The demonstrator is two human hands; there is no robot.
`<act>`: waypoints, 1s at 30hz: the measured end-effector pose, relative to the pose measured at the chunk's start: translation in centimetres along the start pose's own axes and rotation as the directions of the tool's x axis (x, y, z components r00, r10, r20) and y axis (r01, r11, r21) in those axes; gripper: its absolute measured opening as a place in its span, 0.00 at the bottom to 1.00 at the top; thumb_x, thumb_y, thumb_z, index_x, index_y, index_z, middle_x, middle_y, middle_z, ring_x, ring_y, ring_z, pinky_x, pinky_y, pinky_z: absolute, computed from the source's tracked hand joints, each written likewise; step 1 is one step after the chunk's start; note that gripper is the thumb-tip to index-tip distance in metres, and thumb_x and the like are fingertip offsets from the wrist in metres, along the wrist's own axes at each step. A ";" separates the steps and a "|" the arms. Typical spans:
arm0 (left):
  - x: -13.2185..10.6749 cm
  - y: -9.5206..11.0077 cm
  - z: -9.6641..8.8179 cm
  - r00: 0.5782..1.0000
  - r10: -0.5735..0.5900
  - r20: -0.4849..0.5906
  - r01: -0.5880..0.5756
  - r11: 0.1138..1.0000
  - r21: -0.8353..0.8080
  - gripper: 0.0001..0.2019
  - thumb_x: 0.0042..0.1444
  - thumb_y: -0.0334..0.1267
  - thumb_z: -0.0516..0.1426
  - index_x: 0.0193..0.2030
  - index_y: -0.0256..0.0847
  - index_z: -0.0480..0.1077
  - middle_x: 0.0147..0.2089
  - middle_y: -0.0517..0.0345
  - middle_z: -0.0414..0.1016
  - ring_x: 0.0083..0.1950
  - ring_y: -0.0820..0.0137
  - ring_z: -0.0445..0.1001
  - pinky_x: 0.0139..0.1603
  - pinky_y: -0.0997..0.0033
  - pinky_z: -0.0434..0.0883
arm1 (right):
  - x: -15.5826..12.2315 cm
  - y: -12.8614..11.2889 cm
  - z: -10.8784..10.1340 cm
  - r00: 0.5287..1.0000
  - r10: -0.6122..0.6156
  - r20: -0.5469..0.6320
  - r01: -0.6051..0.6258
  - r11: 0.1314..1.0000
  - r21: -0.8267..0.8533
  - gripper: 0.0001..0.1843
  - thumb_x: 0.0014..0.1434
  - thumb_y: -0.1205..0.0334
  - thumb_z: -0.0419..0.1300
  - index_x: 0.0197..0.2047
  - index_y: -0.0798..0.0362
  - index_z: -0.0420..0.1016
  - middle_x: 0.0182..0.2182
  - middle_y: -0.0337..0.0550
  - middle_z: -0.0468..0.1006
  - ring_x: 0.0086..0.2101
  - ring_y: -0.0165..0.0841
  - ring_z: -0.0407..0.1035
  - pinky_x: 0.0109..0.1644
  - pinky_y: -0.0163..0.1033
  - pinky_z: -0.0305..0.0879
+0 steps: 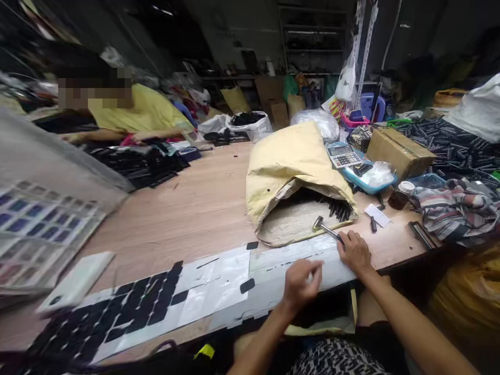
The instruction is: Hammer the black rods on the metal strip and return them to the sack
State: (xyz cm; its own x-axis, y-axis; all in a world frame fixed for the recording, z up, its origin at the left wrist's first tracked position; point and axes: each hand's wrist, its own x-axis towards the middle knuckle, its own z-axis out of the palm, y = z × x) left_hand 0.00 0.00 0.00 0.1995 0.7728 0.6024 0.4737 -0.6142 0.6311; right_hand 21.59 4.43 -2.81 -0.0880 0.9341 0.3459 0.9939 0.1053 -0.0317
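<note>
My right hand [354, 253] grips the dark handle of a small hammer [328, 228], whose metal head points left in front of the sack's mouth. Over the front edge of the table, my left hand [302, 281] is closed with its fingers curled together; what they hold, if anything, I cannot make out. A yellow paper sack [287, 156] lies on its side with its mouth facing me, and several black slim pieces [340, 211] show inside. White sheets [213, 291] lie left of my hands, with rows of black rounded pieces [135, 302] on them.
A blue tray [373, 185] with a calculator [344, 155] stands right of the sack, beside a cardboard box [400, 151] and a lidded jar [401, 195]. Across the table [203, 200], a person in a yellow shirt [152, 109] sits behind a pile of black pieces [140, 161].
</note>
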 end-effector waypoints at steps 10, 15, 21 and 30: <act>19.3 -5.8 10.2 0.760 -0.497 0.420 0.320 0.847 0.424 0.11 0.55 0.35 0.59 0.45 0.39 0.77 0.47 0.46 0.81 0.50 0.59 0.78 0.48 0.67 0.70 | -0.4 -0.3 -0.3 1.000 0.017 0.020 -0.017 1.000 0.010 0.11 0.65 0.59 0.58 0.48 0.49 0.76 0.38 0.45 0.72 0.40 0.39 0.63 0.40 0.40 0.51; 18.8 -6.4 13.4 0.716 -0.566 0.408 0.358 0.800 0.482 0.20 0.53 0.34 0.62 0.53 0.34 0.73 0.51 0.34 0.79 0.52 0.51 0.78 0.46 0.62 0.71 | -0.5 -0.7 -0.2 0.999 0.036 0.030 -0.036 0.999 0.011 0.10 0.64 0.58 0.58 0.48 0.50 0.75 0.38 0.45 0.72 0.40 0.38 0.62 0.39 0.40 0.51; 19.4 -7.5 12.1 0.711 -0.563 0.421 0.387 0.813 0.434 0.12 0.50 0.37 0.67 0.42 0.37 0.78 0.45 0.44 0.82 0.48 0.58 0.79 0.45 0.68 0.70 | -0.5 -0.6 -0.1 0.999 0.039 0.032 -0.039 0.999 0.000 0.09 0.64 0.58 0.58 0.47 0.49 0.74 0.38 0.45 0.71 0.40 0.39 0.62 0.40 0.41 0.51; 8.3 -6.0 2.7 0.988 -0.105 0.113 0.105 0.994 0.003 0.10 0.66 0.39 0.55 0.50 0.43 0.74 0.42 0.54 0.77 0.45 0.65 0.73 0.48 0.66 0.70 | -0.4 -0.6 -0.4 1.000 0.026 0.012 -0.027 1.000 0.005 0.10 0.65 0.59 0.57 0.47 0.51 0.74 0.38 0.45 0.71 0.40 0.39 0.62 0.40 0.40 0.52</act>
State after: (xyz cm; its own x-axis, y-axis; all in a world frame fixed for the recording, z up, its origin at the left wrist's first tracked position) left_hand 1.12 10.58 -0.11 0.2449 0.8459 0.4739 0.4949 -0.5293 0.6891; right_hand 21.02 3.91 -2.58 -0.0624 0.9406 0.3336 0.9956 0.0823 -0.0457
